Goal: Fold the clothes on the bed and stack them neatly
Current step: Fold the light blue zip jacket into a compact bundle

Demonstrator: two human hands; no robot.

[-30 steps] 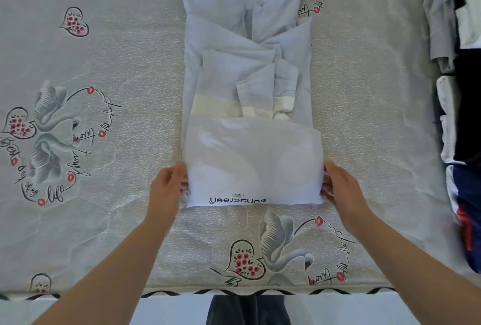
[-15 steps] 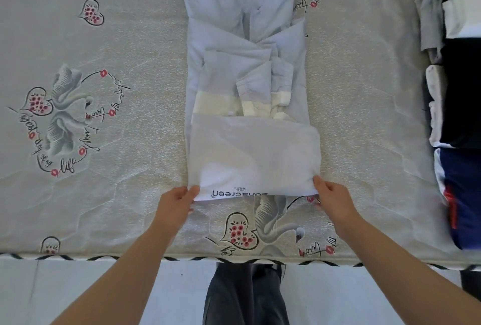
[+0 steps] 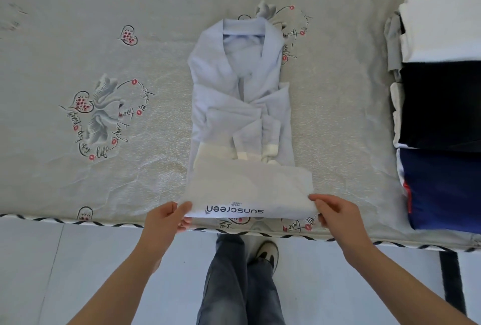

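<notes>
- The left hand (image 3: 166, 220) pinches the near-left corner of the pale blue garment (image 3: 239, 116), thumb on top of the fabric and fingers curled beneath, its forearm reaching in from the near left.
- The right hand (image 3: 335, 211) grasps the near-right corner in the same way, thumb over the fold and fingers tucked under, with its forearm coming in from the near right.
- Both hands hold the folded-over hem section just at the near edge of the bed (image 3: 78, 142); the printed word "sunscreen" (image 3: 235, 210) reads upside down between them.
- The garment lies lengthwise in the middle of the bed, collar at the far end, sleeves crossed over the body, cream cuffs showing just beyond the folded hem.
- Along the right side sits a row of folded clothes: a white stack (image 3: 440, 27) farthest, a black stack (image 3: 440, 106) in the middle, and a navy stack (image 3: 442, 189) nearest, well apart from the garment.
- The bed cover carries swan and heart prints, one large motif (image 3: 104, 116) to the left of the garment.
- The striped bed edge (image 3: 104, 222) runs just beneath the hands; below it are the pale floor (image 3: 78, 272), the person's grey-trousered legs (image 3: 234, 285), and a shoe (image 3: 268, 254).
- Open bed surface stretches to the left and beyond the collar.
</notes>
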